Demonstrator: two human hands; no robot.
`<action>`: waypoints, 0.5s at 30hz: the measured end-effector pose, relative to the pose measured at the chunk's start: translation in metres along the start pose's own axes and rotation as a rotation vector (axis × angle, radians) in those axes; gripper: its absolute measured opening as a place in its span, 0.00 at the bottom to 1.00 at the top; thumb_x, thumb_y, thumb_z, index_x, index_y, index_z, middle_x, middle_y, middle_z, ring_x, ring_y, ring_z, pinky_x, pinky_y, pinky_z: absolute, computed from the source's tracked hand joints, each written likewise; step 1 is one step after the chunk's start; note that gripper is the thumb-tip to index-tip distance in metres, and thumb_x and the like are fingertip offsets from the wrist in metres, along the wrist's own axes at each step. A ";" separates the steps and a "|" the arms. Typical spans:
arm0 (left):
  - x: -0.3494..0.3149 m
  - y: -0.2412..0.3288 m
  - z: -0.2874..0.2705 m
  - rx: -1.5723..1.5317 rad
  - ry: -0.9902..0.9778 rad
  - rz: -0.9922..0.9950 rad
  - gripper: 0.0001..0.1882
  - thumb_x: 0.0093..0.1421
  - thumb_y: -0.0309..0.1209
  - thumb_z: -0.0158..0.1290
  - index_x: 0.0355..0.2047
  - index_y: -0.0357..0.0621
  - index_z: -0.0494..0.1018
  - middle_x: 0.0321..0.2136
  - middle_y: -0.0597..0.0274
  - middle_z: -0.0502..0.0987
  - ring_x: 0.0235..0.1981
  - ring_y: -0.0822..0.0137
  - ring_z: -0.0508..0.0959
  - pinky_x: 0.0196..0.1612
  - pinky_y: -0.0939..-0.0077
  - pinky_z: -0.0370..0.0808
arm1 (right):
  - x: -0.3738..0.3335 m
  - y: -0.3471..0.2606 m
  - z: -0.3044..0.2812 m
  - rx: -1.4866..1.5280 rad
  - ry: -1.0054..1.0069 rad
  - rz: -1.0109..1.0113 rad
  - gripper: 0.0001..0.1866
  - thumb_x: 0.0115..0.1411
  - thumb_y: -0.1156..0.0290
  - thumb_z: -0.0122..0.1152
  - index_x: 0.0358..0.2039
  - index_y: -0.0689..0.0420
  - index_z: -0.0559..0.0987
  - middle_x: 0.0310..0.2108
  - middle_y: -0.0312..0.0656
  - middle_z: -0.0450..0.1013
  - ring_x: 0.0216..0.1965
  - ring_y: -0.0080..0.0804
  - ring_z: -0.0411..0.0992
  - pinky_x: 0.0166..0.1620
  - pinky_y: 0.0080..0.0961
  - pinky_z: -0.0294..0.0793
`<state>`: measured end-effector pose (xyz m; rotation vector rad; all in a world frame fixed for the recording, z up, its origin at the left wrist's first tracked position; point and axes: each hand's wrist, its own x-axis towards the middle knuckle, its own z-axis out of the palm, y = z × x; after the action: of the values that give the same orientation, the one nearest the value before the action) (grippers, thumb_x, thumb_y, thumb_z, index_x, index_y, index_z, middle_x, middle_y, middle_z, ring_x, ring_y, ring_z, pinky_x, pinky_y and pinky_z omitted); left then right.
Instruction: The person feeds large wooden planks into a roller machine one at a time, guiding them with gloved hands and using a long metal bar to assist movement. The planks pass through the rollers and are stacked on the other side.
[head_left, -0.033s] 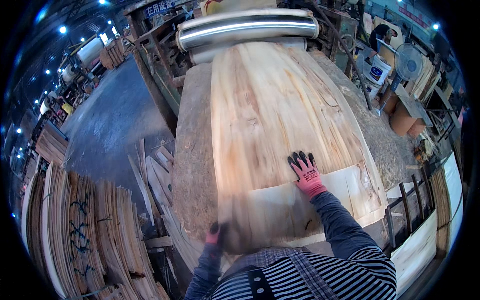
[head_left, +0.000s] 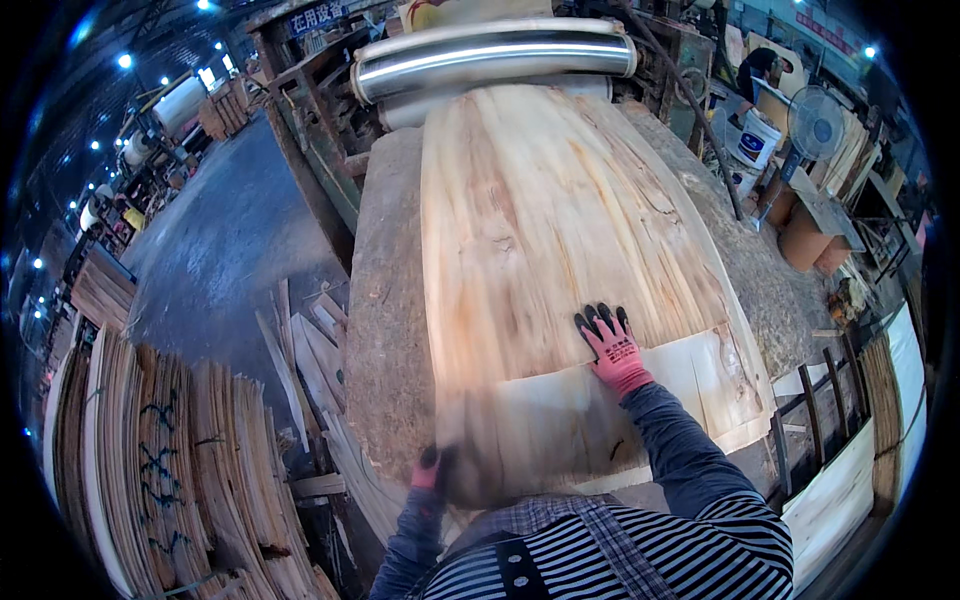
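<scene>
observed large wood sheet (head_left: 560,230) lying flat on worktable (head_left: 385,280), grain running from near edge toward far edge; speckled brown surface showing along left edge and right edge. noted, emerging from under its near end, paler sheet (head_left: 700,372), extending toward near edge of worktable, left part smeared by blur. see right hand (head_left: 612,355) in pink glove with black fingertips, laid palm down on near border of large wood sheet, fingers spread, grasping nothing. see left hand (head_left: 428,468), also gloved, at near left corner of worktable, beside paler sheet; blurred, cannot tell whether gripping or released. logged at far edge: shiny metal roller (head_left: 500,62) set crosswise, pale lower roller (head_left: 405,110) beneath, close to far end of large wood sheet; cannot tell if touching. past left edge: loose wood strips (head_left: 300,375), then, off near left corner, big veneer stack (head_left: 225,460) with dark strokes. past right edge, toward far right corner: white bucket (head_left: 757,138), standing fan (head_left: 816,122); farther off, stooping co-worker (head_left: 762,66).
</scene>
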<state>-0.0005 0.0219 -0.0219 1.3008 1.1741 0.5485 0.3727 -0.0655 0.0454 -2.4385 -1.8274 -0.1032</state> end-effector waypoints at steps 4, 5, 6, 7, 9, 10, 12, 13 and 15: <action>0.012 -0.024 -0.006 0.028 0.004 0.020 0.18 0.50 0.38 0.54 0.38 0.39 0.72 0.31 0.63 0.76 0.31 0.73 0.74 0.34 0.78 0.70 | 0.002 -0.001 0.004 -0.050 -0.005 -0.011 0.34 0.42 0.58 0.58 0.52 0.48 0.62 0.54 0.42 0.54 0.59 0.43 0.45 0.60 0.46 0.34; 0.013 -0.026 -0.007 0.037 -0.001 0.029 0.18 0.50 0.38 0.54 0.37 0.39 0.72 0.31 0.63 0.76 0.31 0.73 0.74 0.34 0.78 0.70 | 0.002 -0.002 0.003 -0.054 0.003 -0.015 0.34 0.42 0.58 0.58 0.52 0.48 0.62 0.54 0.42 0.54 0.59 0.44 0.45 0.60 0.45 0.34; 0.011 -0.020 -0.005 0.046 -0.008 0.037 0.18 0.50 0.38 0.54 0.37 0.39 0.72 0.31 0.63 0.76 0.30 0.73 0.74 0.34 0.78 0.70 | 0.002 -0.002 0.004 -0.058 0.010 -0.018 0.34 0.42 0.58 0.58 0.52 0.48 0.62 0.54 0.42 0.53 0.59 0.44 0.45 0.60 0.45 0.34; 0.009 -0.015 -0.004 0.055 -0.014 0.045 0.18 0.50 0.38 0.54 0.37 0.39 0.72 0.30 0.64 0.76 0.30 0.73 0.74 0.34 0.78 0.70 | 0.002 -0.003 0.004 -0.051 0.004 -0.009 0.34 0.42 0.58 0.58 0.52 0.48 0.62 0.54 0.42 0.54 0.59 0.44 0.45 0.60 0.46 0.35; 0.004 -0.006 -0.002 0.031 -0.008 0.003 0.17 0.50 0.37 0.54 0.37 0.39 0.72 0.30 0.64 0.75 0.29 0.73 0.73 0.34 0.79 0.69 | 0.002 -0.004 0.003 -0.036 -0.005 0.007 0.33 0.41 0.59 0.58 0.51 0.49 0.63 0.54 0.42 0.54 0.59 0.44 0.45 0.60 0.46 0.36; 0.003 -0.003 -0.002 0.019 -0.004 -0.019 0.17 0.49 0.37 0.54 0.37 0.39 0.72 0.30 0.64 0.75 0.29 0.74 0.73 0.34 0.80 0.69 | 0.001 -0.005 0.002 -0.038 0.017 -0.001 0.34 0.41 0.59 0.58 0.51 0.49 0.63 0.54 0.42 0.54 0.59 0.44 0.46 0.60 0.46 0.36; 0.010 -0.016 -0.004 -0.011 -0.012 -0.007 0.16 0.49 0.36 0.55 0.36 0.39 0.73 0.29 0.64 0.75 0.28 0.74 0.73 0.33 0.80 0.69 | 0.001 -0.006 -0.001 -0.042 0.062 -0.018 0.34 0.40 0.59 0.59 0.51 0.49 0.63 0.53 0.42 0.54 0.58 0.44 0.46 0.60 0.46 0.37; 0.013 -0.021 -0.005 -0.026 -0.015 0.000 0.16 0.48 0.36 0.56 0.35 0.40 0.73 0.28 0.65 0.75 0.28 0.74 0.73 0.33 0.80 0.69 | 0.001 -0.007 0.000 -0.033 0.088 -0.022 0.34 0.39 0.60 0.60 0.51 0.49 0.63 0.53 0.42 0.55 0.58 0.44 0.46 0.60 0.46 0.38; 0.007 -0.013 -0.004 -0.074 0.001 -0.046 0.16 0.48 0.36 0.57 0.34 0.40 0.73 0.27 0.65 0.75 0.28 0.75 0.73 0.32 0.80 0.69 | -0.001 -0.006 0.004 -0.019 0.139 -0.029 0.35 0.38 0.60 0.61 0.50 0.49 0.64 0.53 0.43 0.55 0.58 0.44 0.46 0.60 0.46 0.39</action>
<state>-0.0049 0.0267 -0.0360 1.2079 1.1715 0.5536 0.3666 -0.0637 0.0412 -2.3522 -1.8110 -0.2857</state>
